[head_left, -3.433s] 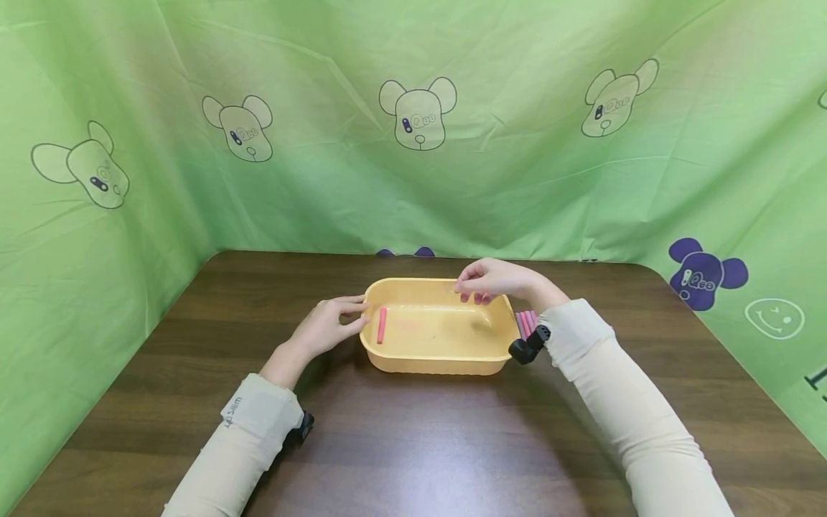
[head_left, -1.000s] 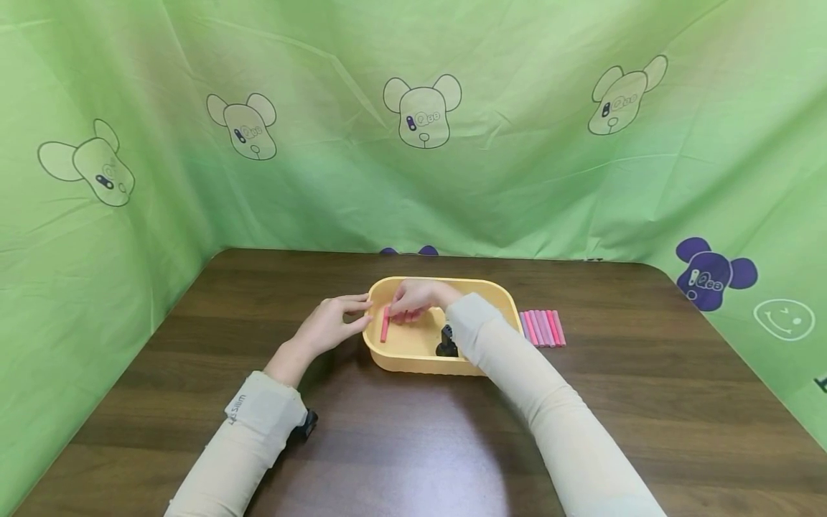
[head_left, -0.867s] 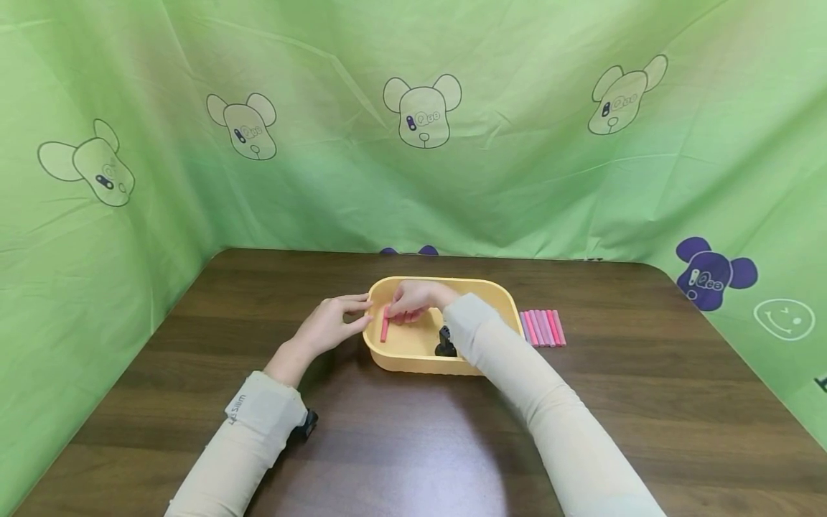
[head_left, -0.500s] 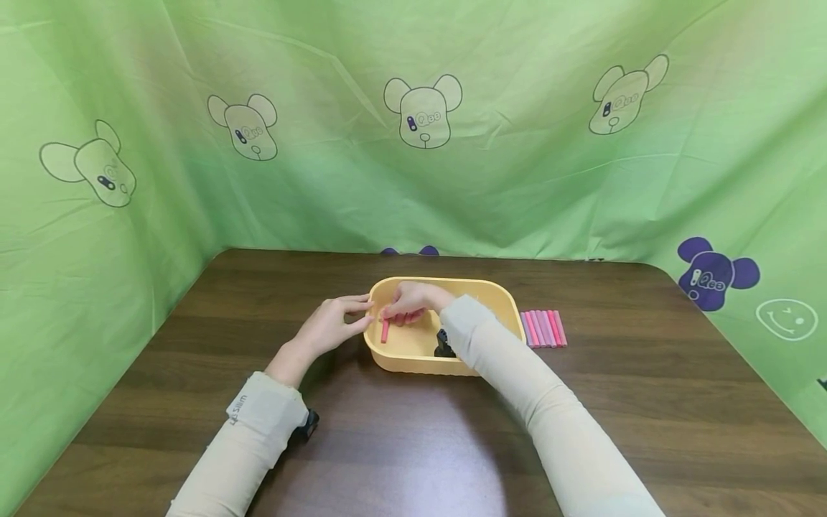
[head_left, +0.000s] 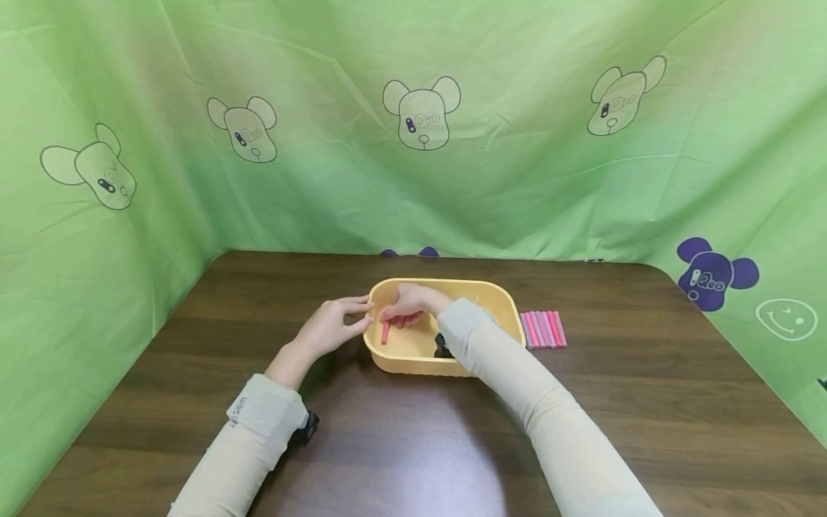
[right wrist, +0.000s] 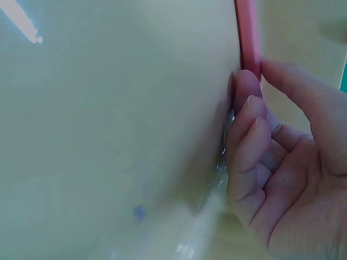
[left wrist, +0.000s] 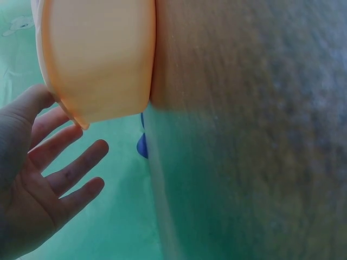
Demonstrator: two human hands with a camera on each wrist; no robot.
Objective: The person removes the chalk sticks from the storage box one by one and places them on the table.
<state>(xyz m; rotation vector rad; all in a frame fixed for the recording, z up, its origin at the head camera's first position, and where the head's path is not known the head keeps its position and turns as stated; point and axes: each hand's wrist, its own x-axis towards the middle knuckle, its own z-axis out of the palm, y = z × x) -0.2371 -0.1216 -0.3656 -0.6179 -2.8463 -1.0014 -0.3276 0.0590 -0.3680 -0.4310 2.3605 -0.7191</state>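
Observation:
A yellow basin (head_left: 426, 366) with rounded corners stands on the table. My left hand (head_left: 326, 330) is at its left end, fingers loosely extended and spread. In the left wrist view, the thumb and nearest fingers of this left hand (left wrist: 43, 162) touch the basin's rim (left wrist: 65, 111). Inside the basin at the left lies a pinkish-red stick (head_left: 385, 334). My right hand (head_left: 410, 305) reaches in and pinches the stick's far end between thumb and index finger. The right wrist view shows this pinch on the pink stick (right wrist: 249, 38), the other fingers curled beneath; glints beside them are unclear.
Several pink and purple sticks (head_left: 544, 329) lie side by side just right of the basin. Brown wooden table (head_left: 194, 345) extends around it. A green printed curtain (head_left: 323, 179) hangs behind and at both sides. Black wrist cameras sit on both cuffs.
My right hand has come from above the basin's right end down to the stick at its left, then shifted slightly over the stick's end. The left hand has hardly moved.

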